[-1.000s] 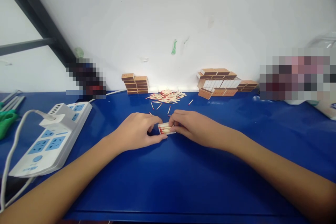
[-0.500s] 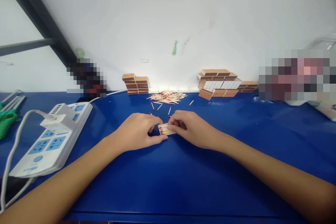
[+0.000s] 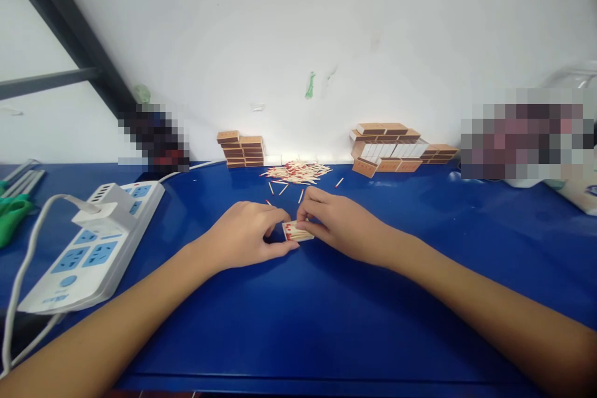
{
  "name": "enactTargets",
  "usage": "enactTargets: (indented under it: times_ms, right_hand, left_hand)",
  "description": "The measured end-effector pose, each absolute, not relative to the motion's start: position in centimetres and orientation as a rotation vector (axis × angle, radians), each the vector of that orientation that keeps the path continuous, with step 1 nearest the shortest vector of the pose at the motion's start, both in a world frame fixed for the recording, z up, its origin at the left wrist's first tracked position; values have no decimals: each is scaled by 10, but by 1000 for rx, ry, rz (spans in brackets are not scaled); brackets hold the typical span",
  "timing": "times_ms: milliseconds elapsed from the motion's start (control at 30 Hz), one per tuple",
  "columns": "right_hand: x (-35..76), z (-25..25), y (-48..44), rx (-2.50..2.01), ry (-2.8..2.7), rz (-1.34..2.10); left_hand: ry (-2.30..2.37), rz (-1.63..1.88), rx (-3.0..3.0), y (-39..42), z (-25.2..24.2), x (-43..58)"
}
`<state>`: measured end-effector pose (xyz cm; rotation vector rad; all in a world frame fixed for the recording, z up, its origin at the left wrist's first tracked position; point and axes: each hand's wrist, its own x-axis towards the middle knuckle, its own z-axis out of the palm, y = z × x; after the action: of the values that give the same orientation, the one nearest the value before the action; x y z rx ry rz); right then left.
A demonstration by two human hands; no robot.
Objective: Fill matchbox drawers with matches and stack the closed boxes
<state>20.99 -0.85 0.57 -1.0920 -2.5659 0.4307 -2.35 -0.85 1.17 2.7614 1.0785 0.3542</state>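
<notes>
A small white matchbox tray [image 3: 305,237] with red-tipped matches [image 3: 293,231] in it lies on the blue table in front of me. My left hand [image 3: 254,233] holds the tray's left end between thumb and fingers. My right hand [image 3: 333,221] is pinched over the tray's right part, fingertips down at the matches. Whatever those fingertips grip is hidden. Just beyond the hands lie a few loose matches [image 3: 283,189], and behind them a heap of matches [image 3: 298,171] by the wall.
Stacked matchboxes [image 3: 245,150] stand left of the heap. A larger matchbox stack [image 3: 387,149] is to its right. A white power strip [image 3: 109,280] with a plugged-in charger and cable lies on the left. Green-handled scissors [image 3: 13,214] are at the far left.
My right hand has shifted slightly, its knuckles raised, and more match heads show in the tray. My left hand stays nearly still on the tray.
</notes>
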Motion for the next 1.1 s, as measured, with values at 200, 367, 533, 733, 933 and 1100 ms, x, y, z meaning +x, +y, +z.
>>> enactTargets:
  times_ms: [200, 367, 533, 733, 933, 1100]
  right_hand:
    - [220, 2, 4, -1181, -2406, 294]
    - [232, -10, 22, -1353, -2342, 320]
    - [233, -11, 28, -1306, -2427, 452]
    - [226, 5, 9, -1176, -2387, 522]
    - [217, 4, 1, -1039, -2404, 551]
    - [218, -4, 28, -1272, -2152, 302]
  left_hand:
    - [1082, 362, 2746, -8, 13, -24]
    - [1048, 371, 2753, -10, 14, -24]
    - [1042, 368, 2769, -10, 13, -24]
    - [1082, 378, 2804, -7, 11, -26]
    - [1058, 404, 2737, -10, 14, -24]
    - [884, 405, 2630, -26, 16, -13]
